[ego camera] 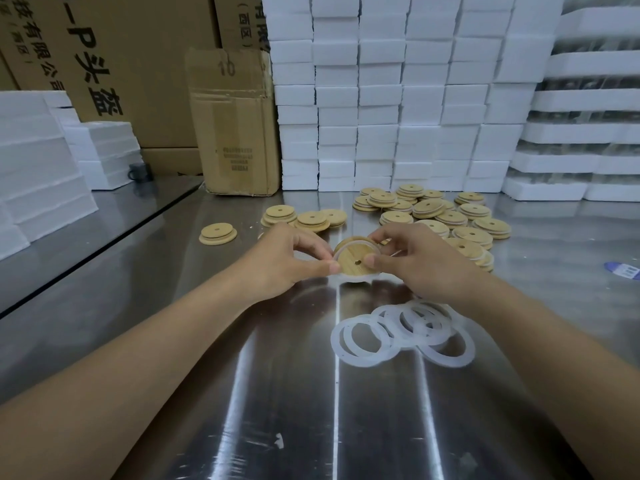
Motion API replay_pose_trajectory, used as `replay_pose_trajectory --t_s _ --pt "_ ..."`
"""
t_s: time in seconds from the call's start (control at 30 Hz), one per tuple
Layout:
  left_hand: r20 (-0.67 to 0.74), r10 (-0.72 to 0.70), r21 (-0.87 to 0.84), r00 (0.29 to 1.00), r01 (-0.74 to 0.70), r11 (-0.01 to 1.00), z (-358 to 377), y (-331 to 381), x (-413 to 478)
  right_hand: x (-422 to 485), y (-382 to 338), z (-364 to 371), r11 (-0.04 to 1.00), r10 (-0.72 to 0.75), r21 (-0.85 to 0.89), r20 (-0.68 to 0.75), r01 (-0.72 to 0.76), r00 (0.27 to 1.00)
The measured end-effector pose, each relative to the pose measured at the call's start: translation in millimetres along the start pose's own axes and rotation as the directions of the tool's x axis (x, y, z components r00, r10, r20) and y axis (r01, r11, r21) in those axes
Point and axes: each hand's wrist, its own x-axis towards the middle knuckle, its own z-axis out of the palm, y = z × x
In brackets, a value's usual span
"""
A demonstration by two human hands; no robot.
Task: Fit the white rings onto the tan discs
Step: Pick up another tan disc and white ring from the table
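Note:
A tan disc [354, 258] with a small centre hole is held tilted above the steel table [242, 375], between both hands. A white ring [349, 244] lies around its rim. My left hand [294, 259] pinches the disc's left edge and the ring with thumb and fingers. My right hand [412, 258] grips the right side, thumb pressed on the disc's face. Several loose white rings [401, 329] lie overlapping on the table below my right hand. A heap of tan discs [436, 216] sits behind my right hand.
A few more tan discs [298, 216] lie left of centre, one alone [218, 233] farther left. White foam boxes [398, 98] are stacked along the back and left. A cardboard box [235, 126] stands at the back. A blue-white object [623, 270] lies at the right edge.

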Motion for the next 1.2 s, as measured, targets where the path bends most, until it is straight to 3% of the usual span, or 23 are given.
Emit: replay_pose_trajectory --t_s 0.17,0.47,0.8,0.97,1.2 --pt "-0.065 0.046 0.089 0.997 -0.041 0.995 9 -1 -2 -2 2 -4 0.997 -0.050 0.065 0.030 0.048 0.998" --pt "-0.032 0.007 0.172 0.999 -0.001 0.985 15 3 -3 -1 4 0 0.994 -0.102 0.027 0.008 0.101 0.995" --pt "-0.021 -0.011 0.254 1.000 0.016 0.967 15 11 -6 -2 -1 0 0.998 -0.056 0.019 0.004 0.056 0.998" --pt "-0.021 -0.087 0.158 0.996 0.089 0.983 20 5 -6 -5 -2 5 0.999 -0.011 0.040 -0.052 0.013 0.999" --pt "-0.065 -0.155 -0.051 0.986 0.152 0.987 20 8 -5 -8 -12 12 0.993 -0.059 0.084 -0.196 0.077 0.979"
